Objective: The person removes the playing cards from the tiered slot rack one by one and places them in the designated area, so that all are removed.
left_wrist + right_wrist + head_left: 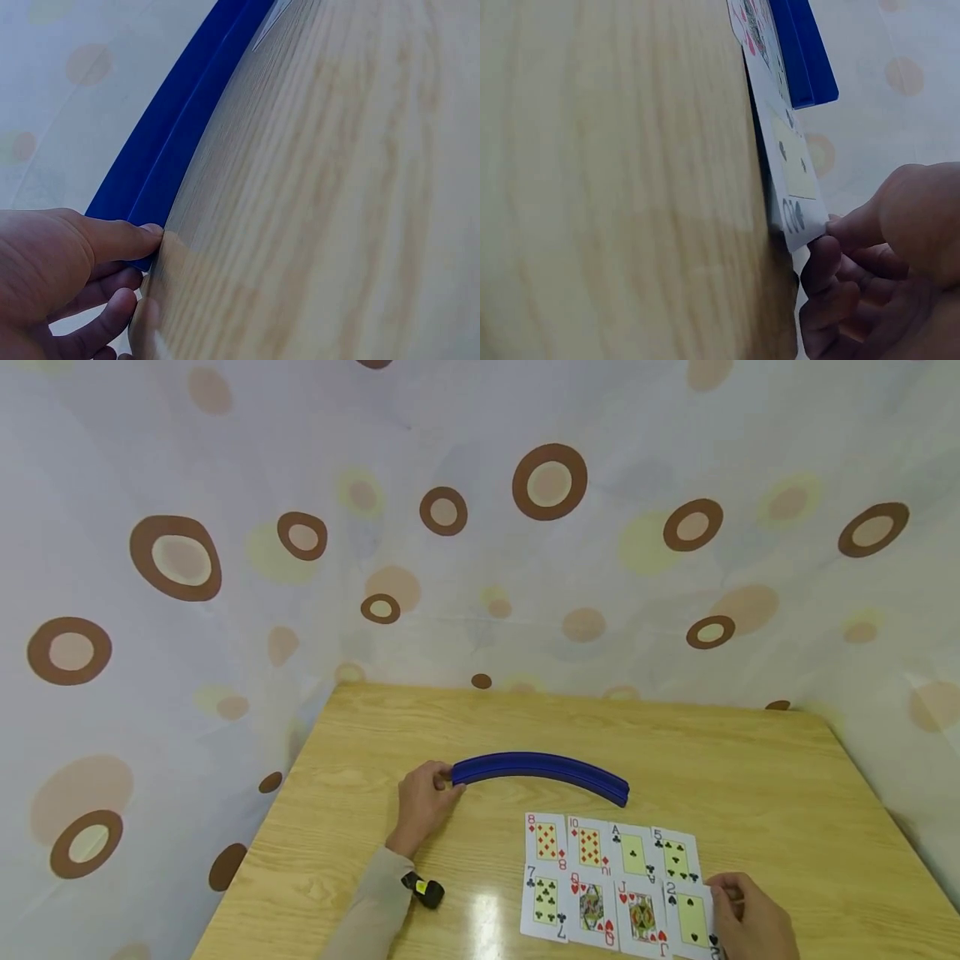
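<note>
A curved blue card holder lies on the table, and my left hand pinches its left end between thumb and fingers. In the left wrist view the thumb presses on the blue holder. My right hand pinches the edge of the two of spades at the right end of the front row. The right wrist view shows that card tilted, its near edge raised off the wood. Beside it lie the jack of hearts, the queen of hearts and the seven of clubs.
Behind the front row lie the eight of diamonds, ten of diamonds, ace of clubs and five of clubs. The wooden table meets a spotted wall covering. A black band sits on the left wrist.
</note>
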A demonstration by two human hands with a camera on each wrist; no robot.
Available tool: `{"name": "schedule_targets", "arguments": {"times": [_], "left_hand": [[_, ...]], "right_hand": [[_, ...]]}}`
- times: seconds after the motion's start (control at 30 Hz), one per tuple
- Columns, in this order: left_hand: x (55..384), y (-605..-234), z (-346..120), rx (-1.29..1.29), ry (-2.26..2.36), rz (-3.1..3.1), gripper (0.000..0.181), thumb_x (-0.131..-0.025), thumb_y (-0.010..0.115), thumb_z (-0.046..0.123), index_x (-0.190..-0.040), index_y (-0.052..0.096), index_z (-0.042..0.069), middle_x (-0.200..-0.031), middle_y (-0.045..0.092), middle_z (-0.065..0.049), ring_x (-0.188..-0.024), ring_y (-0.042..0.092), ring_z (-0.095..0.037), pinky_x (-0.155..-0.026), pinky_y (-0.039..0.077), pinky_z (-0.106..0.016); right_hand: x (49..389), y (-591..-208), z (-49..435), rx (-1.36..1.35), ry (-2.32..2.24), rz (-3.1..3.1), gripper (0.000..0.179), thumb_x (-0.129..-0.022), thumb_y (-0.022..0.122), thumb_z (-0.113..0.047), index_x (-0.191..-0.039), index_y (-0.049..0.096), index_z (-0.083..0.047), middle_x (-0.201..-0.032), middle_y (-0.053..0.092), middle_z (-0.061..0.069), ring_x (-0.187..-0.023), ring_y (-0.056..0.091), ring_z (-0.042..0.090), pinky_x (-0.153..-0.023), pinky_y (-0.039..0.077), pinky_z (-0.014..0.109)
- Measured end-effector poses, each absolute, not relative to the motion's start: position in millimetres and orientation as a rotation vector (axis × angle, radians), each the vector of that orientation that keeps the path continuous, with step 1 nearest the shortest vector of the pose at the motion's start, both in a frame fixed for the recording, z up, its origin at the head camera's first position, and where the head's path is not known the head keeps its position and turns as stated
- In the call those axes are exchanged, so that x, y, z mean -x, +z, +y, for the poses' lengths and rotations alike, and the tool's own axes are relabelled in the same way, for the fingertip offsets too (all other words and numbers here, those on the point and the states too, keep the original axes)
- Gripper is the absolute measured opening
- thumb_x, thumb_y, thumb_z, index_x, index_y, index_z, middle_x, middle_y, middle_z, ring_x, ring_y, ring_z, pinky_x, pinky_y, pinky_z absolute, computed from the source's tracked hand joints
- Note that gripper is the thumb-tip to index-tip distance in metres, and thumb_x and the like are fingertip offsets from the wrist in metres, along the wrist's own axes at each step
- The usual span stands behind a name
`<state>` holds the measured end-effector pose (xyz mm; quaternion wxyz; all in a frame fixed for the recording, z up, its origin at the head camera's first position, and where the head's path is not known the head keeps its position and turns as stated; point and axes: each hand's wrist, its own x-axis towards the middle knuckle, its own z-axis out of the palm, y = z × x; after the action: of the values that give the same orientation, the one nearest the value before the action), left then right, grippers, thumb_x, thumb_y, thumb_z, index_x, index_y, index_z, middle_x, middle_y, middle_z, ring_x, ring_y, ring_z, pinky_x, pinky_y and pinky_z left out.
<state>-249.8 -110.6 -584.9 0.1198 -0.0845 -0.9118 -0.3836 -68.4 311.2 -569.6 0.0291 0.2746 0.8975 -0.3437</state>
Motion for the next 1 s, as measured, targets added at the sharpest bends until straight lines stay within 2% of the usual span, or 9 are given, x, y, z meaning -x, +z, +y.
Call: {"name": "schedule_targets", "arguments": {"times": [0.23,0.7,1.0], "left_hand": [[254.3,-582.1,-109.0,0.267,-1.126,-2.632,0.024,-0.088,0.092,0.015,-0.107,0.082,0.005,-0.091,0.080,-0.007,-0.076,0.064,-0.014,-0.081,0.047,-0.037],[254.7,-583.9,-110.6,0.280,-1.128,-2.633,0.023,-0.088,0.091,0.016,-0.107,0.083,0.005,-0.092,0.081,-0.008,-0.076,0.066,-0.014,-0.078,0.048,-0.034],[251.2,-587.9,-111.5,0.262,-1.121,-2.654,0.023,-0.088,0.091,0.016,-0.106,0.083,0.004,-0.090,0.080,-0.007,-0.075,0.065,-0.013,-0.078,0.048,-0.035]], "right_hand": [[68.0,-564.1,316.3,-0.849,-1.019,2.753,0.025,-0.109,0.056,-0.008,-0.127,0.064,0.007,-0.099,0.071,0.017,-0.086,0.064,0.026,-0.066,0.046,0.030],[67.8,-561.7,307.8,-0.948,-1.022,2.748,0.022,-0.107,0.058,-0.008,-0.124,0.065,0.005,-0.095,0.066,0.016,-0.086,0.060,0.026,-0.067,0.044,0.032],[62.1,-563.0,308.8,-0.952,-1.036,2.759,0.024,-0.104,0.061,-0.012,-0.120,0.067,0.006,-0.092,0.068,0.014,-0.085,0.061,0.025,-0.064,0.042,0.027]]}}
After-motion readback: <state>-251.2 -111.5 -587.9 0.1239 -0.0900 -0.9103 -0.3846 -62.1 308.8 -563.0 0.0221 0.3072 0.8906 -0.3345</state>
